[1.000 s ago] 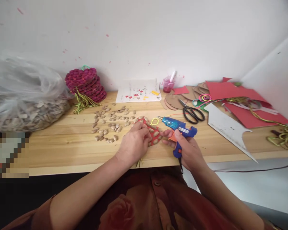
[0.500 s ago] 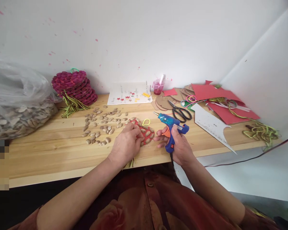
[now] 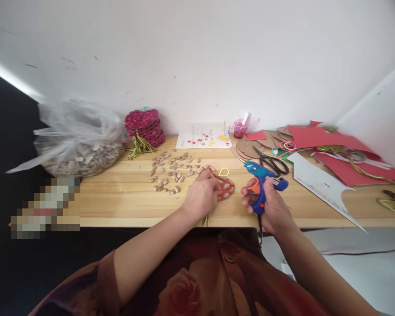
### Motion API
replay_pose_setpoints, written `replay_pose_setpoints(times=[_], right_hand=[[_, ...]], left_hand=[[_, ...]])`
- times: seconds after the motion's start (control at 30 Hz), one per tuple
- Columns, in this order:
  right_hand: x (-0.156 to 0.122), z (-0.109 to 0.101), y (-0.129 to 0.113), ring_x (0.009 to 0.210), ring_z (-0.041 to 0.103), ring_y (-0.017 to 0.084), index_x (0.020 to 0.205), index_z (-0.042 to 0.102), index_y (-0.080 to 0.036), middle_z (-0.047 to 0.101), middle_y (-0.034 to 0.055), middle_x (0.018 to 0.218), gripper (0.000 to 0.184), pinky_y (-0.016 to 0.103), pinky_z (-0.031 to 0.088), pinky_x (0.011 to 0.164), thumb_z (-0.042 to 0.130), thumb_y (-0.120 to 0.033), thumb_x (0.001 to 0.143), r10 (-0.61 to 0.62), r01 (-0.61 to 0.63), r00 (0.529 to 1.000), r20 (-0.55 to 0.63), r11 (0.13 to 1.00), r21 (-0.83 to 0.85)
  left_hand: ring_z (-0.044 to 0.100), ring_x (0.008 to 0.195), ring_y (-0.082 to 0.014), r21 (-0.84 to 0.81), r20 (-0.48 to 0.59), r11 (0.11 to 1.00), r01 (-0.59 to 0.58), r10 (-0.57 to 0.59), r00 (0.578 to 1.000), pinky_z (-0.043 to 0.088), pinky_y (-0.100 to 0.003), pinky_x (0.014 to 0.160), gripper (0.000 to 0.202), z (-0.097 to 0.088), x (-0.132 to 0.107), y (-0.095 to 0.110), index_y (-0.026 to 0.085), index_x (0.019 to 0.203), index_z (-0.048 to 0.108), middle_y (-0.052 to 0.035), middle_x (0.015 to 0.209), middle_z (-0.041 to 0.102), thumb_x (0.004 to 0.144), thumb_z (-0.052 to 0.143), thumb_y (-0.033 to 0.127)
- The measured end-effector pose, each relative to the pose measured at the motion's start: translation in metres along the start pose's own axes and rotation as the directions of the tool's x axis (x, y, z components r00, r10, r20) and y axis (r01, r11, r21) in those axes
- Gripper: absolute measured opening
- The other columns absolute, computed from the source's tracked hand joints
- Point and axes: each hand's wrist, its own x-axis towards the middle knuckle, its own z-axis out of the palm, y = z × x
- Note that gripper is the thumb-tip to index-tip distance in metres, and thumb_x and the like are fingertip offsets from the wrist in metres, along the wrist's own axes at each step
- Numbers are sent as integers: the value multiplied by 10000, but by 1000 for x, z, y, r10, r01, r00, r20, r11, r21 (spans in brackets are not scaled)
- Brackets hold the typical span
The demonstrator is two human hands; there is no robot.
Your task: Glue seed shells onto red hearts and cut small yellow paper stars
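My left hand (image 3: 202,193) bends over a red card piece (image 3: 224,188) with peanuts stuck on it. Its fingers are pressed together on the piece, and whatever lies under the fingertips is hidden. A yellow cord loop (image 3: 224,172) sticks out at the piece's far edge, and green tassel strands (image 3: 207,219) show below my left wrist. My right hand (image 3: 276,208) is wrapped round the handle of a blue hot glue gun (image 3: 260,184), fingers by its orange trigger. The gun's nozzle points up and left, clear of the card. Loose peanuts (image 3: 177,177) lie left of my left hand.
At the left stand a plastic bag (image 3: 82,153) of peanuts and a stack of purple peanut-covered discs (image 3: 145,127). Behind are a paper sheet (image 3: 184,139) with small stars and a pink cup (image 3: 240,129). Scissors (image 3: 271,161), white card (image 3: 322,186) and red card (image 3: 355,166) lie right.
The view has swung left, so everything sits further right in the picture and more of the bag shows. Both hands keep nearly the same pose over the table.
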Motion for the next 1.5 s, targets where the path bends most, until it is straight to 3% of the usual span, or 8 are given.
replay_pose_setpoints(times=[0.27,0.8,1.03,1.5], right_hand=[[-1,2,-2,483,575,119,853,598,-207,636,10,686,483,184,418,360,643,-682,778,-10,9,1000,-24,998,-65],[0,-2,0,529,570,122,858,639,-217,640,29,766,370,190,429,370,670,-582,810,22,-22,1000,-15,998,-62],[0,0,-2,528,570,125,851,640,-215,639,30,763,349,193,429,368,689,-557,806,28,-29,999,-19,997,-69],[2,-3,1,528,562,117,862,617,-205,614,23,723,376,177,424,376,676,-573,815,25,-25,1000,-12,999,-48]], left_hand=[[610,889,-188,-6,-15,1000,8,-8,1000,524,-328,822,48,5,2,-5,185,730,654,-60,1015,602,777,652,174],[604,908,-213,-26,23,999,43,-42,999,518,-340,776,51,13,5,-10,208,756,667,-73,1089,598,753,697,249],[611,899,-221,-13,67,999,52,-51,996,518,-351,736,39,7,5,-6,203,769,671,-71,1091,580,732,683,195],[587,914,-194,-7,42,1000,15,-15,999,519,-328,778,60,9,5,-9,203,775,657,-54,1081,568,752,632,153]])
